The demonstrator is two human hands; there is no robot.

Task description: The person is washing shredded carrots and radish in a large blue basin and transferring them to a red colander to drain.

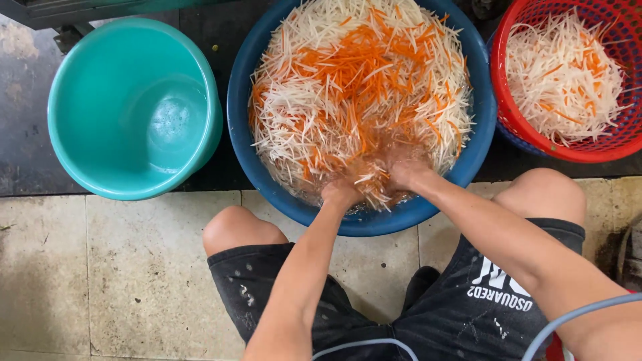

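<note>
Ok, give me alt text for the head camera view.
Both hands, left hand and right hand, plunge into shredded white and orange vegetables in a blue basin. A teal bucket holding water sits left; a red basket of more shreds sits right.

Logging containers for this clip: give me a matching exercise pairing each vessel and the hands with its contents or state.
Things:
1. teal bucket
2. blue basin
3. red basket
4. left hand and right hand

States:
A. small heap of white shreds with a few orange ones
B. buried in wet shreds at the near rim
C. only a little water
D. piled with white and orange shreds

Pairs: 1-C, 2-D, 3-A, 4-B
</note>
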